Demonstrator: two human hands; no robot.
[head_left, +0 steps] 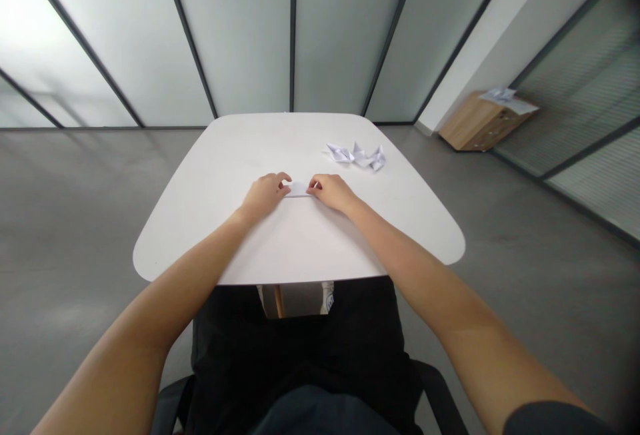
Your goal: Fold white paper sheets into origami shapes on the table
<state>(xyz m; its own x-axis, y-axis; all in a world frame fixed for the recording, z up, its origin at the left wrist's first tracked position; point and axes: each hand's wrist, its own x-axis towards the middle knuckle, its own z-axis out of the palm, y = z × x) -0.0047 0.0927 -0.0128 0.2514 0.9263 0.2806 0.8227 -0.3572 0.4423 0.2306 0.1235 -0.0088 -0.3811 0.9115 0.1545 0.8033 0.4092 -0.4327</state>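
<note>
A small piece of folded white paper (pixel 299 189) lies on the white table in front of me, a straight edge along its near side. My left hand (pixel 267 193) is at its left end, thumb and fingers curled about the paper's edge with a small gap between them. At the right end, my right hand (pixel 330 190) pinches the paper between thumb and fingertips. Parts of both paper ends are hidden under my fingers. Beyond my right hand sit several folded white paper figures (pixel 356 156), pointed in shape and close together.
The white table (pixel 200 222) has rounded corners and reaches back to a frosted glass wall (pixel 240 35). A wooden cabinet (pixel 475 122) with papers on top stands at the far right. Black chair armrests (pixel 435 395) flank my legs.
</note>
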